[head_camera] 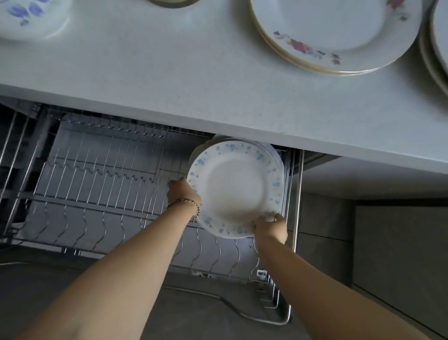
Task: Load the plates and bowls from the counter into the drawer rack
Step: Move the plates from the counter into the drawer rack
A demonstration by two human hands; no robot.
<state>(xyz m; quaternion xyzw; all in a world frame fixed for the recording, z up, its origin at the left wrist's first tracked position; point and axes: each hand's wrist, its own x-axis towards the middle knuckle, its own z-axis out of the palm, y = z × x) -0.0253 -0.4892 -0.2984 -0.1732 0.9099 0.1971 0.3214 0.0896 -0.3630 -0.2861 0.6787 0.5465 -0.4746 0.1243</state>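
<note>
A white plate with a blue flower rim (235, 186) stands nearly upright at the right end of the wire drawer rack (101, 170), held on both sides. My left hand (183, 191) grips its left edge and my right hand (270, 228) grips its lower right edge. Behind it, more plates (269, 149) stand in the rack, mostly hidden. On the white counter (169, 85) lies a stack of gold-rimmed plates with pink flowers (334, 36), and a bowl with blue flowers (31, 17) sits at the far left.
Another stack of plates (436, 48) is cut off at the right edge of the counter. A round rim (172, 2) shows at the top edge. The rack's left and front slots hold nothing. Grey cabinet fronts (388, 254) are to the right, dark floor below.
</note>
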